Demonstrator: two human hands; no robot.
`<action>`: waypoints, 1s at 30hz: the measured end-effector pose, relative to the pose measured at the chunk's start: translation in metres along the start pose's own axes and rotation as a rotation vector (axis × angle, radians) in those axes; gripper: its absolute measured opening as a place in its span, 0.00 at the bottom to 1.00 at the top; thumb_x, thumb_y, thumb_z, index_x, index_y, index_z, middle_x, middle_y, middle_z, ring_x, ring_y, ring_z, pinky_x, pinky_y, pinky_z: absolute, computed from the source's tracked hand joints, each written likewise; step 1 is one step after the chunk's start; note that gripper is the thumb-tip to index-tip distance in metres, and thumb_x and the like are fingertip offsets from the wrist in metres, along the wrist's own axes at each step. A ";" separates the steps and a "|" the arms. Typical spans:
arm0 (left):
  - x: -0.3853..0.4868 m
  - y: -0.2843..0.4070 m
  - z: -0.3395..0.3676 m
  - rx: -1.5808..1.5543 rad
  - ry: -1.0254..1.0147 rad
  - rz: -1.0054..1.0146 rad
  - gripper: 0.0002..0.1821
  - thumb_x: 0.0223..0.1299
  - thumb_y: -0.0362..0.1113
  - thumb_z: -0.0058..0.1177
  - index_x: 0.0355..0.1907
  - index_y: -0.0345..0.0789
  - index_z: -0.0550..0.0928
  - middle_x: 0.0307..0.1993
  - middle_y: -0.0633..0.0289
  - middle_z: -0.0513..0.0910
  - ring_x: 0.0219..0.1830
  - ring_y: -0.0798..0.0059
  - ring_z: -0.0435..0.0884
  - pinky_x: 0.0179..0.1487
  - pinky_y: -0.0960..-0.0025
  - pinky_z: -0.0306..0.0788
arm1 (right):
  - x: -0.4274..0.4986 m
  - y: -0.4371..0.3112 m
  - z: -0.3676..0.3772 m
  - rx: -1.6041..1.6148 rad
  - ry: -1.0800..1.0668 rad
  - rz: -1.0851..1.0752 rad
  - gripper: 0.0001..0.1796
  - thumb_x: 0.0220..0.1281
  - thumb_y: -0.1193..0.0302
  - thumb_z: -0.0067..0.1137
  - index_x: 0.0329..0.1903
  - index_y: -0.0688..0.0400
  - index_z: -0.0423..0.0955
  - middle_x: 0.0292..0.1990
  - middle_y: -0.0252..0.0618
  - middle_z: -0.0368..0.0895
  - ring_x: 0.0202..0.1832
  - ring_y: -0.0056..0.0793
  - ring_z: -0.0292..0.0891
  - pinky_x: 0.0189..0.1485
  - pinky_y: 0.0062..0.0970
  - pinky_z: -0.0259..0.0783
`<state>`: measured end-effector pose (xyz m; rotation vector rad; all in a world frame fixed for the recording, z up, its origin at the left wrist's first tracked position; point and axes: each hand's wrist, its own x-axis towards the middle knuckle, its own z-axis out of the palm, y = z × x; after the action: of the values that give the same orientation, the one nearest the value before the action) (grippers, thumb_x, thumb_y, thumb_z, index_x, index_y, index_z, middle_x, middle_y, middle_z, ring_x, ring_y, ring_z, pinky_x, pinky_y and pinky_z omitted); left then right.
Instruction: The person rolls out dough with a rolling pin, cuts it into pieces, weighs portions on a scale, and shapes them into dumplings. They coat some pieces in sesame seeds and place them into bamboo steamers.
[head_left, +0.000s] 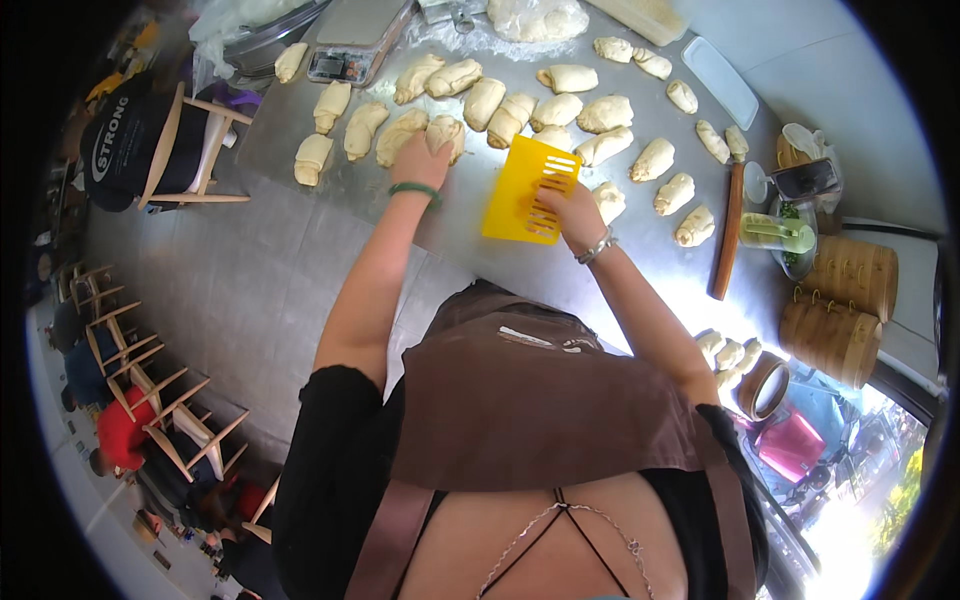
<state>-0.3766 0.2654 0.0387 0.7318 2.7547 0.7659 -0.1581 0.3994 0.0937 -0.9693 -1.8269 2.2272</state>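
Observation:
My left hand (421, 163) reaches onto the metal worktable (285, 112), its fingers on a rolled dough piece (445, 135). Another dough roll (403, 135) lies against that hand on its left side. Whether the fingers grip the dough or only rest on it is hidden. In my right hand (574, 210) is a yellow plastic dough scraper (517, 191) with a row of slots, held tilted above the table's near edge. A dough roll (609, 202) lies just right of the scraper, and another dough roll (553, 138) is partly hidden behind its top edge.
Many more dough rolls (605, 114) spread over the table. A digital scale (345, 64) and a large dough mass (538, 19) stand at the back. On the right are a wooden rolling pin (727, 232), a phone (806, 180) and bamboo steamers (832, 337). Chairs (187, 161) and seated people are left.

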 end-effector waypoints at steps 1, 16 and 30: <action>0.014 0.001 0.014 0.016 0.006 -0.082 0.23 0.50 0.45 0.57 0.45 0.31 0.75 0.43 0.48 0.77 0.43 0.53 0.76 0.46 0.56 0.68 | -0.006 -0.004 0.000 0.077 0.024 0.007 0.11 0.58 0.74 0.51 0.43 0.64 0.70 0.33 0.37 0.77 0.32 0.25 0.75 0.32 0.25 0.73; -0.067 0.086 -0.018 -1.041 -0.136 -0.111 0.25 0.53 0.26 0.53 0.56 0.29 0.66 0.44 0.55 0.78 0.43 0.68 0.79 0.44 0.72 0.74 | -0.032 -0.058 -0.010 -0.009 0.156 -0.208 0.13 0.58 0.74 0.51 0.44 0.67 0.71 0.34 0.37 0.79 0.34 0.22 0.76 0.37 0.23 0.73; -0.055 0.052 0.022 -1.247 -0.413 0.113 0.18 0.57 0.26 0.46 0.51 0.26 0.69 0.46 0.54 0.76 0.46 0.66 0.78 0.48 0.62 0.75 | -0.058 -0.036 -0.039 0.014 -0.249 0.213 0.17 0.56 0.74 0.53 0.48 0.69 0.69 0.36 0.39 0.78 0.36 0.24 0.76 0.40 0.24 0.73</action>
<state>-0.3010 0.2858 0.0499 0.6076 1.4121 1.7855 -0.1027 0.4161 0.1472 -0.9632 -1.8797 2.5885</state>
